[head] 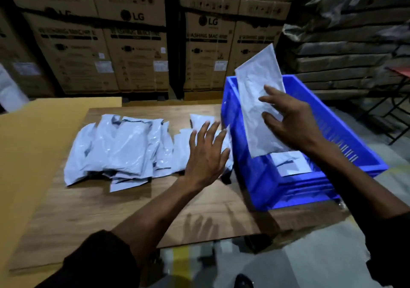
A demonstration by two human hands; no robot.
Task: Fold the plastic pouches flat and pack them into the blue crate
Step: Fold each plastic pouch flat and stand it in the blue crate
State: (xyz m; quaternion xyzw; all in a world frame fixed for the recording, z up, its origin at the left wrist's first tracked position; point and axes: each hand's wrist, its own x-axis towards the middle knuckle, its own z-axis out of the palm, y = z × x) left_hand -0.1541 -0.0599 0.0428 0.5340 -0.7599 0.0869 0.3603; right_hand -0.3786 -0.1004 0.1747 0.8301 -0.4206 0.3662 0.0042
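Sleeves of dark cloth enter at six and four o'clock, each ending in a bare forearm stretched over a brown wood-grain tabletop [93, 207]. At the centre, the left hand [207, 152] hovers palm down with fingers straight and spread, holding nothing, its fingertips over the right end of a loose heap of pale grey-white plastic pouches [119, 150] that sprawls across the table toward nine o'clock. A flat tan cardboard sheet [28, 145] lies along the table's nine o'clock edge.

At three o'clock stands a bright blue plastic crate [264, 183] with slotted walls, resting on the table's right corner. Inside it, on the bottom, lies a folded white pouch [292, 164]. Above the crate's opening, the right hand [295, 121] holds a long flat grey-white plastic pouch [259, 101] tilted nearly upright, with fingers spread across its face; whether the thumb closes behind it cannot be told. The pouch's lower end dips below the crate's rim.

Beyond the table, from ten to one o'clock, rises a wall of stacked brown cardboard cartons [137, 50] printed with the "LG" logo and blurred lettering that reads roughly as "WASHING MACHINE", each bearing small white labels too soft to read. At two o'clock, dark wrapped flat bundles [346, 50] are piled high.
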